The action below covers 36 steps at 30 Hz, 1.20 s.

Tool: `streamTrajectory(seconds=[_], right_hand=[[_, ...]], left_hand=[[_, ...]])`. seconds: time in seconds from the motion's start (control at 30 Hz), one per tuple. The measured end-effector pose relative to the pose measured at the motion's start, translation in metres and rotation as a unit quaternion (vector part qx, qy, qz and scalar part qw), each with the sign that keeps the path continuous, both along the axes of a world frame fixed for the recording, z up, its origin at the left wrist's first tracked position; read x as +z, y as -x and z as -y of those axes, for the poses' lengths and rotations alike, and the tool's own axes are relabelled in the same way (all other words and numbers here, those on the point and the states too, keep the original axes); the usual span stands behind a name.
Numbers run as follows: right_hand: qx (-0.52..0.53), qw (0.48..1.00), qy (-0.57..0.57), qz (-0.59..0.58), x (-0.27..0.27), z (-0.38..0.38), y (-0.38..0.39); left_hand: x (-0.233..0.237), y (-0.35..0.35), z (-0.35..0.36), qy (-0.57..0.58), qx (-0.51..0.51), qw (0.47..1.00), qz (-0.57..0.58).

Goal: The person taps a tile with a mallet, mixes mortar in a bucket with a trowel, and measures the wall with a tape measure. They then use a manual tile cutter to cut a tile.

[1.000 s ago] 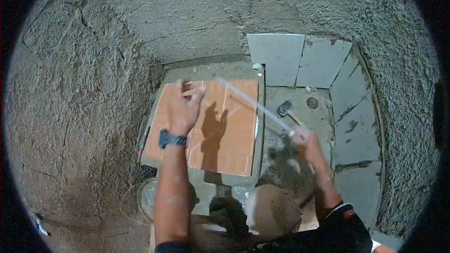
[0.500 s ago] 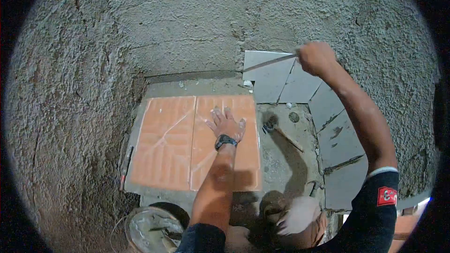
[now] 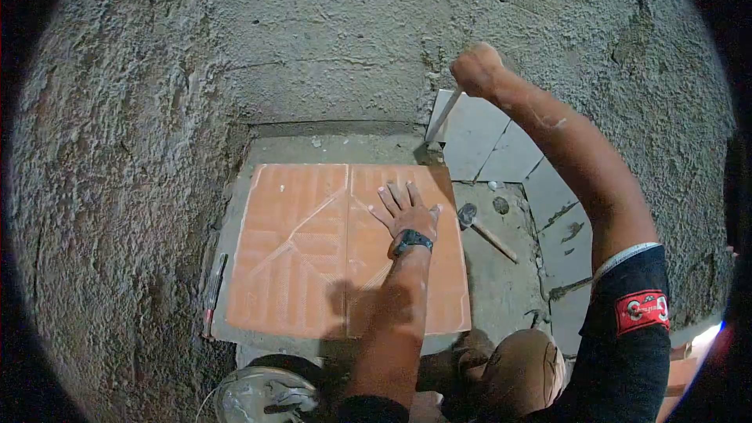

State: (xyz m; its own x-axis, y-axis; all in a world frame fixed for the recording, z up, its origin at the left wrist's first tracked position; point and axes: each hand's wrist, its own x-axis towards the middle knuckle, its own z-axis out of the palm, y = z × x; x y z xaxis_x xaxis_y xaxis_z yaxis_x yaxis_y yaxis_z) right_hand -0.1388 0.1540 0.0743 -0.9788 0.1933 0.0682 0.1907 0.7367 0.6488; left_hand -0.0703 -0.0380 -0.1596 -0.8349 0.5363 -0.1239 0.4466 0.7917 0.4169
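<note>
My left hand (image 3: pixel 409 219) lies flat with fingers spread on an orange tile (image 3: pixel 439 282), its ribbed back facing up. Another orange tile (image 3: pixel 266 298) lies against it on the left. Raised near the back wall, my right fist (image 3: pixel 476 70) is closed round a long flat metal bar (image 3: pixel 445 116). The bar slants down, its lower end at the left edge of a pale wall tile (image 3: pixel 470 137), close to the floor corner. A hammer (image 3: pixel 487 233) with a wooden handle rests on the cement floor to the right of the orange tiles.
Pale tiles (image 3: pixel 552 247) line the right wall's base. Rough cement wall (image 3: pixel 329 47) rises behind and at both sides. A bucket (image 3: pixel 266 399) with grey mix stands at the lower left. A thin red-ended tool (image 3: pixel 214 294) lies beside the left tile. My knee (image 3: pixel 525 368) is at the bottom.
My right hand has moved left and up, and the bar has swung from nearly level to steeply downward. My left hand stays flat on the tile; the whole view has shifted slightly.
</note>
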Motion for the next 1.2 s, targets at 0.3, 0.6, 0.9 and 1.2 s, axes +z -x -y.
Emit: streamTrajectory(seconds=[0.3, 0.6, 0.9, 1.2], right_hand=[[0.007, 1.000, -0.024, -0.007, -0.004, -0.018, 0.012], [0.027, 0.997, -0.072, -0.018, -0.011, -0.019, 0.026], [0.058, 0.988, -0.129, -0.062, -0.020, -0.028, 0.031], [0.126, 0.973, -0.174, -0.084, -0.023, -0.034, 0.036]], left_hand=[[-0.007, 0.001, -0.006, -0.001, 0.001, 1.000, -0.019], [-0.002, 0.003, -0.008, 0.024, -0.001, 1.000, 0.007], [-0.001, 0.002, -0.007, 0.025, -0.004, 1.000, -0.010], [-0.005, 0.003, -0.008, -0.005, -0.001, 1.000, -0.015]])
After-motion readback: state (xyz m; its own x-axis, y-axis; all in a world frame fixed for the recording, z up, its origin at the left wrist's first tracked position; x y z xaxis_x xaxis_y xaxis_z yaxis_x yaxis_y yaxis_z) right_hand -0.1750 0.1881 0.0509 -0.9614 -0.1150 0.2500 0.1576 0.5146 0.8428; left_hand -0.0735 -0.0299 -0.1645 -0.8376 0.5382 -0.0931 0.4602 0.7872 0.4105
